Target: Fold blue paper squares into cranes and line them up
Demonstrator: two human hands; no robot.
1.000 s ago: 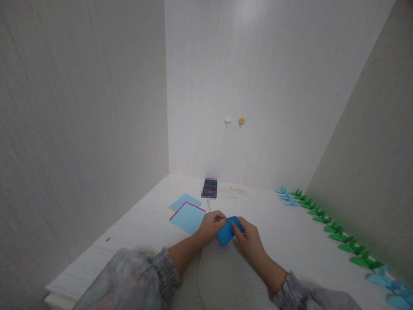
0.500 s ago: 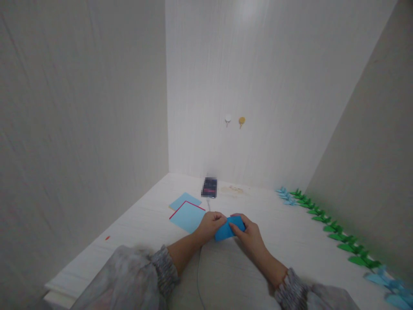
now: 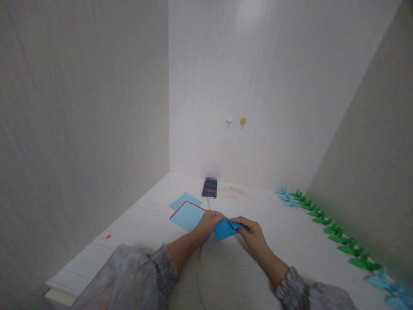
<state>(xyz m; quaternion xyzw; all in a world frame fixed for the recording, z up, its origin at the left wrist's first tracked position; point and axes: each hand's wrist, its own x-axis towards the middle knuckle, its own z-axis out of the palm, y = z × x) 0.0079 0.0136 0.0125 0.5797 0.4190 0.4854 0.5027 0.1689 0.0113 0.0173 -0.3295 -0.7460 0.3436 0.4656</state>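
Note:
A folded sheet of blue origami paper (image 3: 225,231) is held between both hands, just above the white table. My left hand (image 3: 210,223) is closed on its upper left part, thumb and fingers pinched at the edge. On the other side my right hand (image 3: 251,231) grips a raised flap, with the thumb below and the fingers over the top. The flap's inner folds are partly hidden by the fingers. Left of my left hand lies a stack of light blue paper (image 3: 187,216) with a red edge, overlapping a second light blue sheet (image 3: 184,200).
A phone with a blurred screen (image 3: 209,188) stands near the back wall, its cable (image 3: 198,275) running toward me. Folded green paper pieces (image 3: 335,234) and light blue ones (image 3: 286,197) line the right side. Two hooks, one yellow (image 3: 243,121), are on the wall. A small red scrap (image 3: 108,237) lies left.
My right hand has turned the right part of the blue paper, so a narrow folded flap now stands up where a flat face showed. My left hand stays nearly in place.

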